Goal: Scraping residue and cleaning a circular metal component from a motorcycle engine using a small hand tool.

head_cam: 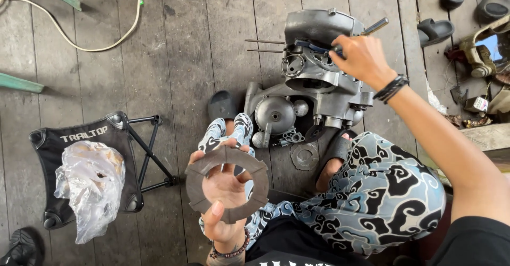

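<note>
My left hand (226, 202) holds up a flat grey ring-shaped friction plate (227, 183) with segmented pads, thumb on its lower edge and fingers behind it. My right hand (360, 58) reaches out to the top of a grey metal engine block (311, 93) that stands on the wooden floor. It grips a thin tool or part there (319, 47); what exactly it pinches I cannot make out. A round flat metal disc (304, 156) and small loose parts (289, 137) lie on the floor by the engine's base, between my sandalled feet.
A small black folding stool (114, 130) with a crumpled clear plastic bag (91, 183) on it stands at the left. A pale cable (106, 40) loops across the plank floor at the top left. Sandals (434, 29) and clutter lie at the top right.
</note>
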